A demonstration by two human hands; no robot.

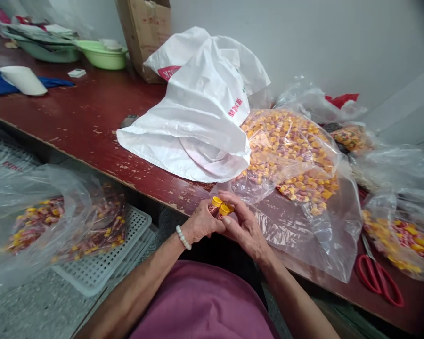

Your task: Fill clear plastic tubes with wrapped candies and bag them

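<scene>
Close in front of my body, my left hand (200, 222), with a pale bead bracelet (183, 237) at the wrist, is closed around a few small yellow-topped tubes (216, 202) with dark red patterned sides. My right hand (246, 228) is bent around the same tubes from the other side, thumb and fingers against their tops. Their lower ends are hidden in my hands. Just beyond lies a clear plastic bag (314, 226) with many similar yellow-topped pieces (286, 136) in it.
A white woven sack (205, 108) lies on the dark red table (92, 122). Red-handled scissors (379, 278) and another filled bag (403, 240) are at the right. At lower left, filled bags (102, 226) sit on a white crate (92, 278). A cardboard box (144, 37) stands behind.
</scene>
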